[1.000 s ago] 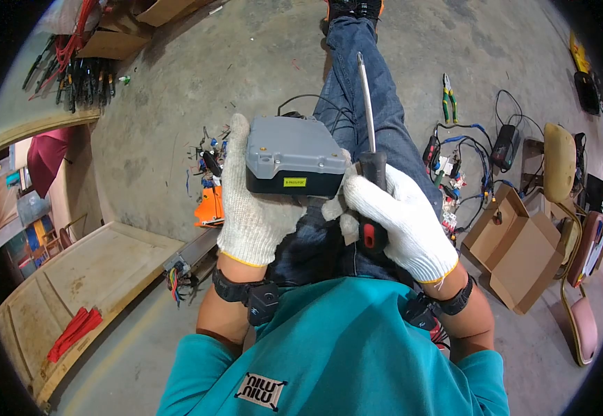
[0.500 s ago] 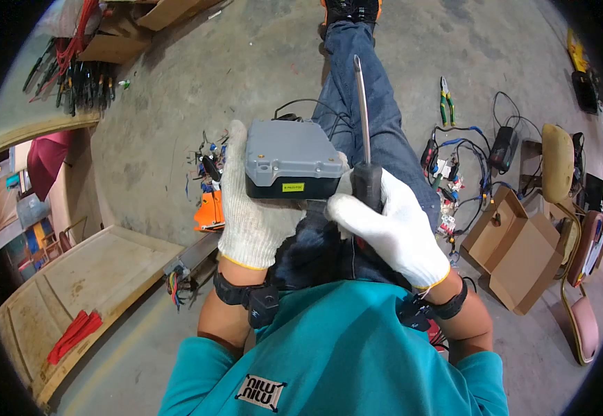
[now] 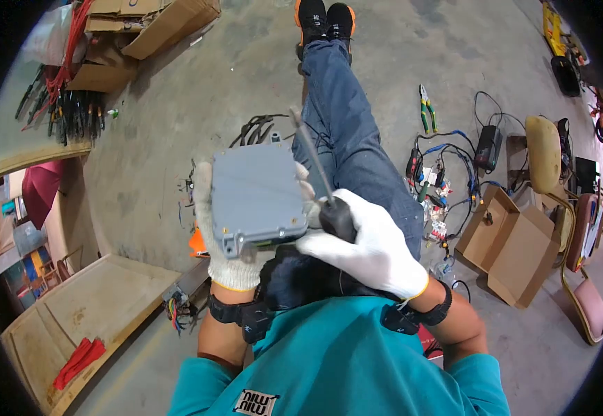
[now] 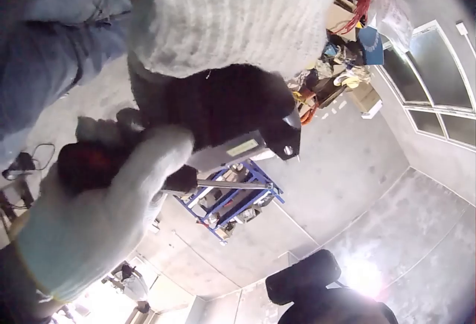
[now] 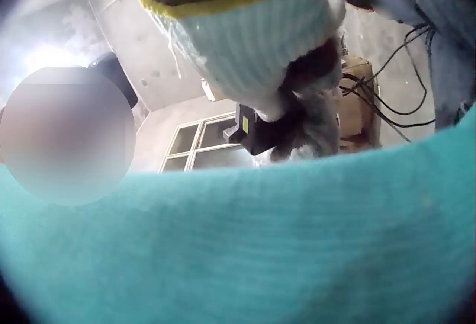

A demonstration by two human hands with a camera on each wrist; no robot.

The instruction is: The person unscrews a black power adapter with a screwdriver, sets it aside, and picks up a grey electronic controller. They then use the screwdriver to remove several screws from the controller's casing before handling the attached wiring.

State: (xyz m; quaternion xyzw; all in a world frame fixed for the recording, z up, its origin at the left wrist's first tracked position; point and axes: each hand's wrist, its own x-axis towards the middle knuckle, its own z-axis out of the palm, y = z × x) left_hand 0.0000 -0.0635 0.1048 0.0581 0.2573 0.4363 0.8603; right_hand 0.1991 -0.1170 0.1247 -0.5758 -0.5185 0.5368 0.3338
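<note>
My left hand, in a white knit glove, holds a grey and black box from below, thumb along its left side and fingertips at its right edge. Its flat grey lid faces the head camera, with small brass-coloured screws near the corners. A yellow label shows on the box's side in the left wrist view. My gloved right hand grips a screwdriver by its black and red handle, close to the box's right side. The long metal shaft points up and away, leaning left. Black cables lie beyond the box.
My outstretched legs lie on the concrete floor. Pliers, tangled wires, a black adapter, an open cardboard box and a chair are on the right. A pale panel with a red cloth lies at left.
The box has tipped so that its lid faces the head camera more, and it sits further left. The screwdriver's tip has swung left. The head view has shifted slightly.
</note>
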